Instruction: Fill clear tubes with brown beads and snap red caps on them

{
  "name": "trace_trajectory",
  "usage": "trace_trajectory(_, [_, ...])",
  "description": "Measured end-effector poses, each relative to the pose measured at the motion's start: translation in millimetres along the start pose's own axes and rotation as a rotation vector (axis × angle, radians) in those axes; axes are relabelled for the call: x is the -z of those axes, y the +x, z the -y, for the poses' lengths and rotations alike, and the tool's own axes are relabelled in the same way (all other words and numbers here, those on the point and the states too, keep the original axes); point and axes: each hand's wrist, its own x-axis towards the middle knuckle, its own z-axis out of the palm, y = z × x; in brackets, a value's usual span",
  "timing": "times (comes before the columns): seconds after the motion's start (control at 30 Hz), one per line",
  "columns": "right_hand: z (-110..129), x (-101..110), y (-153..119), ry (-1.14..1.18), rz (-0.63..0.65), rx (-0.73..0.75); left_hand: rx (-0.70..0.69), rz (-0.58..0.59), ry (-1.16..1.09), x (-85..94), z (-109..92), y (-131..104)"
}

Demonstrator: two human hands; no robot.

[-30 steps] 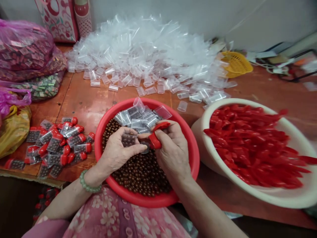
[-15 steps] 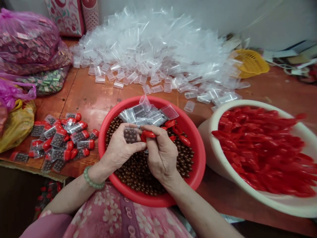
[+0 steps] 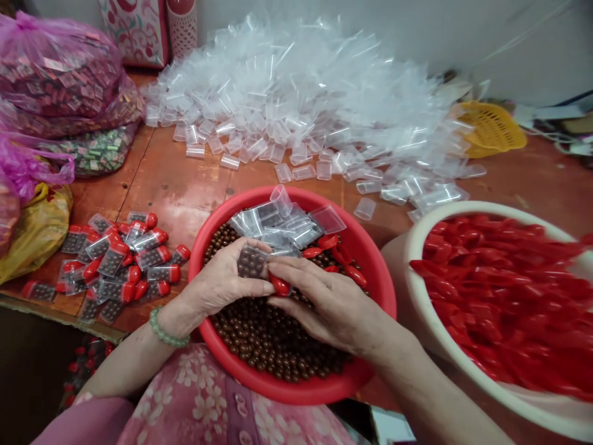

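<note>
My left hand (image 3: 225, 278) grips a small clear plastic tube (image 3: 252, 262) filled with brown balls, between thumb and fingers. At the tube's right end is a glossy red cap (image 3: 280, 285), pinched by the fingers of my right hand (image 3: 331, 303). Both hands are over a red basin (image 3: 386, 309) of loose brown balls (image 3: 278, 346). Empty clear tubes (image 3: 264, 217) lie on the balls at the basin's far side, next to a few red caps (image 3: 356, 275).
Capped, filled tubes (image 3: 111, 259) lie in a pile at left. A cream tub (image 3: 414, 247) of red pieces (image 3: 500, 303) stands at right. Behind are a heap of clear tubes (image 3: 296, 93) and a yellow basket (image 3: 493, 127). Pink bags (image 3: 55, 74) sit at the back left.
My right hand has turned flatter, its fingers now lying over the red cap at the tube's end. The tube stays in my left hand. The view has shifted slightly.
</note>
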Motion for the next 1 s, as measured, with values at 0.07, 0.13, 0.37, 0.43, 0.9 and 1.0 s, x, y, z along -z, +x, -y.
trace_trajectory(0.07, [-3.3,3.9,-1.9,-0.037,-0.016,0.061,0.029,0.080,0.015,0.0,-2.5,-0.8])
trace_trajectory(0.13, [-5.3,5.2,-2.7,-0.049,-0.046,0.100,0.052,0.148,0.000,-0.7,-3.9,-1.1])
trace_trajectory(0.37, [2.4,1.7,1.9,0.208,-0.089,-0.029,0.027,0.170,-0.053,3.6,0.9,1.5])
trace_trajectory(0.43, [5.7,1.5,2.8,0.293,-0.085,-0.068,0.005,0.156,-0.028,5.3,1.8,2.3])
trace_trajectory(0.9, [-1.5,-4.3,11.5,0.471,-0.386,-0.505,0.127,0.080,-0.050,1.6,-1.9,4.1])
trace_trajectory(1.0, [1.8,-4.7,15.8,0.410,-0.352,-0.460,0.118,0.075,-0.024,2.3,-1.1,4.0])
